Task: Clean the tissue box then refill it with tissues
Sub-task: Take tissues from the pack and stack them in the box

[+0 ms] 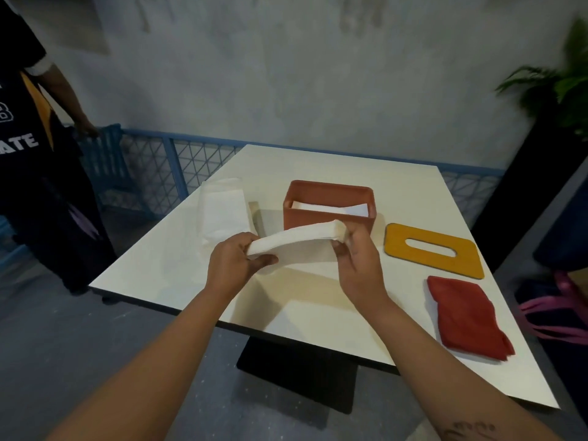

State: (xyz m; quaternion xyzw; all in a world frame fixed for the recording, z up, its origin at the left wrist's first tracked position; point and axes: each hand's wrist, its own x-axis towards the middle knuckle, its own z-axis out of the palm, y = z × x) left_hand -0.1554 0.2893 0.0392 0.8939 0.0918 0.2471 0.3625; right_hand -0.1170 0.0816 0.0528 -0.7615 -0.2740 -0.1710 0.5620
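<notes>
Holding a bowed stack of tissues just in front of the tissue box, the left hand pinches one end and the right hand grips the other, probably to keep the sheets together for loading. The box stands open, with white tissues inside. Right of the box lie its yellow lid and a red cloth; left of it is a wrapped tissue pack.
</notes>
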